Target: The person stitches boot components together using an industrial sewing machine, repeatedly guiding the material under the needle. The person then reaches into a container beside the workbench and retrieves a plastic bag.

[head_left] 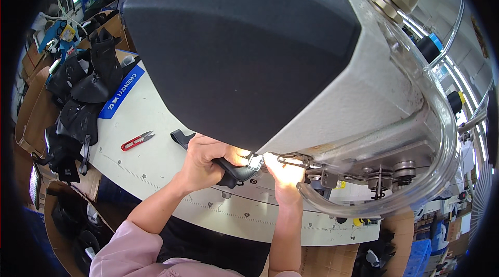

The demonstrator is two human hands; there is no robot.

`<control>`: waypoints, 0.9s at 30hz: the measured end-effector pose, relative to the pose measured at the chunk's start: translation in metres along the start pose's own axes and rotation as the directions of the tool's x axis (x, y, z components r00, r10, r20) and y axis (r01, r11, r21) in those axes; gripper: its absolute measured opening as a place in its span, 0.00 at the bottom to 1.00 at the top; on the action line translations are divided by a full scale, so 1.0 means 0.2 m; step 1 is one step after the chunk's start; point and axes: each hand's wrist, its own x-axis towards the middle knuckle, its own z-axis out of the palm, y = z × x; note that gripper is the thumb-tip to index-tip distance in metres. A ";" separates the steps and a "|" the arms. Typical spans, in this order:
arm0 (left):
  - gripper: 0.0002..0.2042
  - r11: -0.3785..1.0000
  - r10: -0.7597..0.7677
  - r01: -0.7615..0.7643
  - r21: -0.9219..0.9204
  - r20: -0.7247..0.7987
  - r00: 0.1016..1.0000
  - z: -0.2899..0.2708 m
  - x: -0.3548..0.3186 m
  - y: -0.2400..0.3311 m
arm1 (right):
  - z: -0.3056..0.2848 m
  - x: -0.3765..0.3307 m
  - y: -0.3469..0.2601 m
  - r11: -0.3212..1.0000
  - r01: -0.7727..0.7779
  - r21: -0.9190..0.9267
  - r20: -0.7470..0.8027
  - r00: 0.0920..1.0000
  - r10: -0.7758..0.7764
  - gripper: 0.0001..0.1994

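Note:
Beneath the head of a large sewing machine [239, 63], my left hand [204, 162] is closed around a black leather-like piece [240, 172]. A strap-like part of that piece [180, 137] sticks out on the far side of the hand. Bright light falls on the metal presser foot [255, 162], which is at the piece's right end. Just right of the foot is my right hand [287, 177], its fingers pointing up toward the machine. Glare and the machine hide its fingertips, so whether it grips the piece cannot be told.
Red-handled thread snips [138, 141] lie on the white curved table [161, 160]. Several black shoe-like pieces [96, 71] are heaped at the left, beside a blue strip [122, 92]. A clear tube [384, 207] loops at the right. Cardboard boxes [57, 230] stand below the table.

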 end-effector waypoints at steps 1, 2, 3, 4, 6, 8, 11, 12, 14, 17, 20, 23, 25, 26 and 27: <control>0.11 0.998 0.066 -0.066 -0.011 -0.052 0.996 0.01 0.04 0.06 | 0.00 0.00 0.00 1.000 0.000 -0.004 -0.001 1.000 0.000 0.06; 0.11 0.998 0.066 -0.066 -0.009 -0.055 0.996 0.01 0.04 0.05 | 0.01 -0.01 0.00 1.000 0.003 -0.003 -0.042 0.999 -0.003 0.06; 0.10 0.997 0.075 -0.076 -0.028 -0.060 0.995 0.01 0.04 0.02 | 0.02 -0.01 0.00 1.000 0.006 -0.001 -0.083 0.997 -0.006 0.05; 0.10 0.995 0.083 -0.086 -0.046 -0.066 0.994 0.02 0.03 0.01 | 0.04 -0.01 -0.02 1.000 0.005 -0.001 -0.079 0.997 -0.005 0.05; 0.11 0.995 0.077 -0.081 -0.051 -0.072 0.994 0.01 0.04 0.04 | 0.07 -0.01 -0.06 0.999 -0.041 0.032 -0.161 0.986 0.046 0.05; 0.12 0.996 0.072 -0.076 -0.056 -0.078 0.994 0.01 0.05 0.05 | 0.08 0.00 -0.07 0.998 -0.049 0.049 -0.158 0.986 0.056 0.05; 0.15 0.996 -0.004 -0.003 -0.087 -0.077 0.997 0.01 0.04 0.03 | 0.05 0.01 -0.03 0.997 -0.035 0.071 -0.156 0.987 0.046 0.05; 0.17 1.000 -0.006 0.004 -0.026 -0.075 0.997 0.01 0.03 0.02 | 0.03 0.02 -0.01 0.997 -0.015 0.076 -0.157 0.987 0.026 0.06; 0.19 0.999 -0.010 0.013 0.037 -0.075 0.997 0.02 0.03 0.02 | 0.04 0.01 -0.01 0.998 -0.019 0.066 -0.186 0.982 0.031 0.06; 0.21 1.000 0.026 -0.027 -0.009 -0.107 0.994 0.03 0.04 0.01 | 0.02 0.00 0.01 0.999 -0.005 0.049 -0.182 0.983 0.014 0.07; 0.21 1.000 0.022 -0.023 -0.006 -0.077 0.997 0.04 0.04 0.00 | 0.02 0.00 -0.02 0.999 0.021 0.038 -0.167 0.986 -0.014 0.07; 0.22 0.997 0.071 -0.073 -0.010 -0.122 0.990 0.05 0.05 0.00 | 0.04 0.00 -0.02 0.999 0.013 0.031 -0.185 0.983 -0.007 0.07; 0.22 0.999 0.033 -0.036 -0.025 -0.110 0.993 0.04 0.05 0.00 | 0.04 0.00 -0.02 1.000 -0.003 0.021 -0.183 0.983 0.007 0.07; 0.22 0.999 0.034 -0.037 -0.025 -0.113 0.993 0.04 0.05 0.00 | 0.03 0.00 -0.02 1.000 -0.009 0.014 -0.180 0.984 0.012 0.07; 0.23 0.999 0.019 -0.022 -0.026 -0.112 0.993 0.04 0.05 0.00 | 0.02 0.01 -0.02 1.000 -0.015 0.007 -0.178 0.984 0.016 0.07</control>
